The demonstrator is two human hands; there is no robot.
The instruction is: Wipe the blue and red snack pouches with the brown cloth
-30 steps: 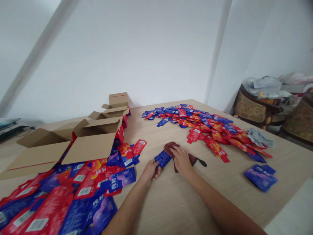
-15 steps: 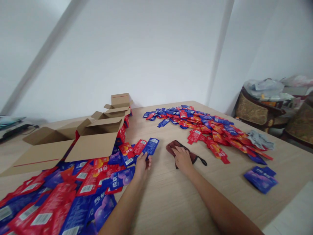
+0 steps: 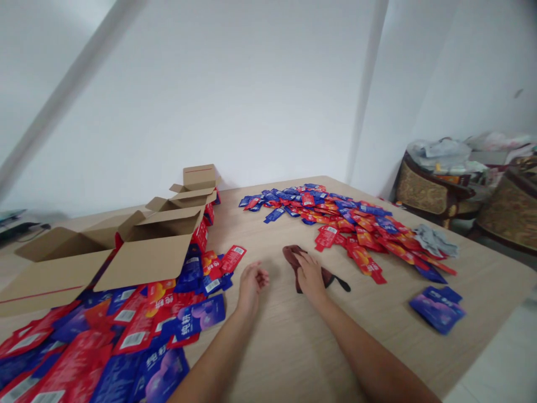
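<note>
My left hand (image 3: 253, 282) hovers over the bare middle of the table with fingers loosely curled and nothing visible in them. Just left of it lie a red packet (image 3: 233, 258) and blue packets (image 3: 212, 284) at the edge of the near pile. A blue packet with purple fruit print (image 3: 199, 317) lies closer to me. My right hand (image 3: 309, 274) grips a bunched brown cloth (image 3: 290, 256) with a black loop (image 3: 342, 284), pressing it on the tabletop. Its fingers cover part of the cloth.
Open cardboard boxes (image 3: 142, 262) stand in a row at left, beside a heap of red and blue packets (image 3: 79, 358). Another packet heap (image 3: 335, 210) spreads at the right rear, with a grey cloth (image 3: 436, 240). A blue packet (image 3: 437, 308) lies near the right edge. Chairs (image 3: 428, 187) stand beyond.
The blue packet has left my left hand, which is now empty. The cloth under my right hand looks more bunched. The whole view has shifted slightly.
</note>
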